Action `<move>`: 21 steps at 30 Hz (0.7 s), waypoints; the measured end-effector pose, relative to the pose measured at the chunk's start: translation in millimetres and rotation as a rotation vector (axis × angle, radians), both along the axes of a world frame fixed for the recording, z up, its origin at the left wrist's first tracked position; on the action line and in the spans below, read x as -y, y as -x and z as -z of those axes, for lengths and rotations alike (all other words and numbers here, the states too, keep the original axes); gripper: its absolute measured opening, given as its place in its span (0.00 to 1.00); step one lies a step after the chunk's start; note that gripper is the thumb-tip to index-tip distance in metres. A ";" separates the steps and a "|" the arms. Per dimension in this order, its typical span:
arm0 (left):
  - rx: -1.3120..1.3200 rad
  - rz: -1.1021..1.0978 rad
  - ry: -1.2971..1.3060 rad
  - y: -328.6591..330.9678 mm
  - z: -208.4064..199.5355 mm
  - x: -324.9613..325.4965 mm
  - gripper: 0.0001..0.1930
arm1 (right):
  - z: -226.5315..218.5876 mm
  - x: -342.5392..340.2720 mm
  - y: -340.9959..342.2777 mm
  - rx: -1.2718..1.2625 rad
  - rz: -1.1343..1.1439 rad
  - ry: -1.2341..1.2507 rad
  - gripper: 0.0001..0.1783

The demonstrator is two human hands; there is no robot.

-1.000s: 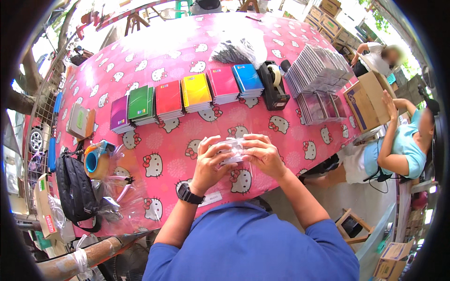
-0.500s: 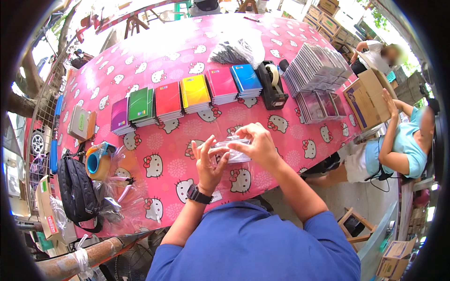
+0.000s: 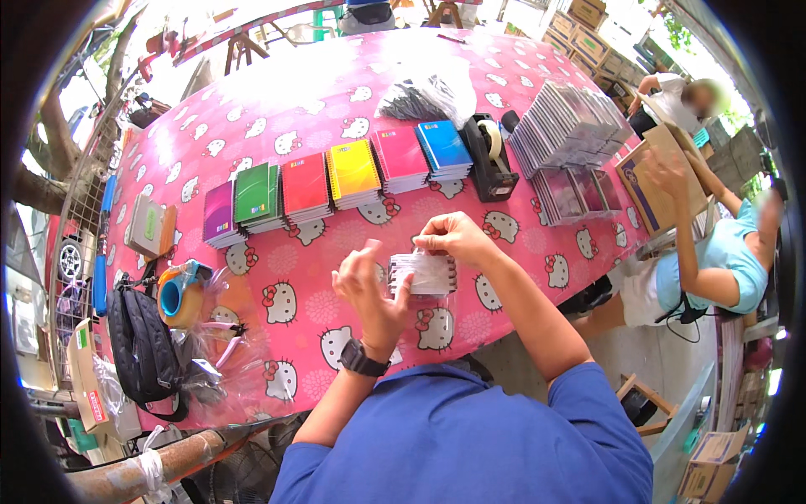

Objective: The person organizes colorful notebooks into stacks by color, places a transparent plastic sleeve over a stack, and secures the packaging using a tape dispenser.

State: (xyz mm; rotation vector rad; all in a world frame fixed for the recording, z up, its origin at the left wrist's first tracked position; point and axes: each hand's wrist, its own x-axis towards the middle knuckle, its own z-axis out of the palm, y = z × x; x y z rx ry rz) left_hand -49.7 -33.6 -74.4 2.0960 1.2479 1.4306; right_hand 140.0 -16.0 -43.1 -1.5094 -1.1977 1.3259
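In front of me on the table stands a small bundle of spiral notebooks, white page edges up, coils along both sides and clear plastic around it. My right hand pinches the clear plastic at the bundle's far edge. On the other side my left hand has its fingers spread and slightly blurred, its thumb against the bundle's left side. Beyond lies a row of notebook stacks: purple, green, red, yellow, pink and blue.
A black tape dispenser ends the row, beside tall stacks of plastic-wrapped notebooks. At left are a black bag, tape rolls and pink-handled pliers. A person in light blue handles a cardboard box at right.
The bundle has tipped up, so its page edges and coils now show. My left hand has spread its fingers and shifted slightly left. The person at right has moved a hand.
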 end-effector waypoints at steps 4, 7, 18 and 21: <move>-0.604 0.268 -0.051 -5.5 2.9 31.3 0.34 | 1.9 1.4 -2.3 -0.173 0.015 0.073 0.09; -0.648 0.297 -0.050 -4.2 -1.0 32.4 0.34 | 14.6 5.8 -5.1 -0.239 0.066 0.075 0.09; -0.670 0.432 0.106 1.5 -19.5 24.9 0.37 | 53.2 -1.0 -18.4 0.372 0.042 0.209 0.37; -0.831 0.323 -0.241 -7.1 -34.3 -2.3 0.43 | 58.0 -2.3 -25.2 0.178 0.469 -0.097 0.29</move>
